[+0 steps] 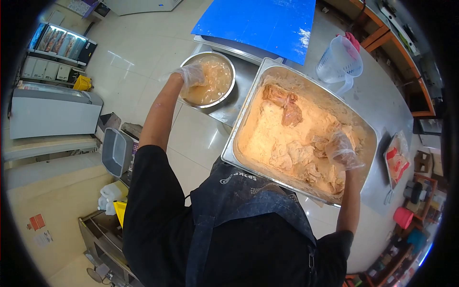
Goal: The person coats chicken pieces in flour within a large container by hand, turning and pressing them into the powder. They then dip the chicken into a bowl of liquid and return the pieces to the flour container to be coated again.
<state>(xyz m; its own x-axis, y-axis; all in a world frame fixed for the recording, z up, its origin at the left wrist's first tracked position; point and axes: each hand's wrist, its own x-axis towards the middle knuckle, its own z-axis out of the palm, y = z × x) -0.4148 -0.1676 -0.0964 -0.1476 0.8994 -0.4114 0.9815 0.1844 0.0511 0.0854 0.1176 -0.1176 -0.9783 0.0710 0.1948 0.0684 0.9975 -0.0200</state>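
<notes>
My left hand [192, 76], in a clear plastic glove, reaches over the rim of a round metal bowl [233, 79] of cloudy orange-brown liquid [214, 88]. Its fingertips are at or in the liquid, and I cannot make out whether they hold anything. My right hand [342, 149], gloved the same way, is down in a deep rectangular metal pan [231, 152] of pale orange flour [267, 126]. Coated chicken pieces [299, 155] lie beside it. Its fingers are blurred by the glove and flour. Wetter, browner chicken pieces [285, 103] rest at the pan's far left.
A clear measuring jug [340, 61] stands behind the pan on the steel table [382, 91]. To the right lies a red-and-clear plastic bag [398, 162]. A blue board [258, 26] is beyond the bowl. A grey tub [116, 152] sits at the left.
</notes>
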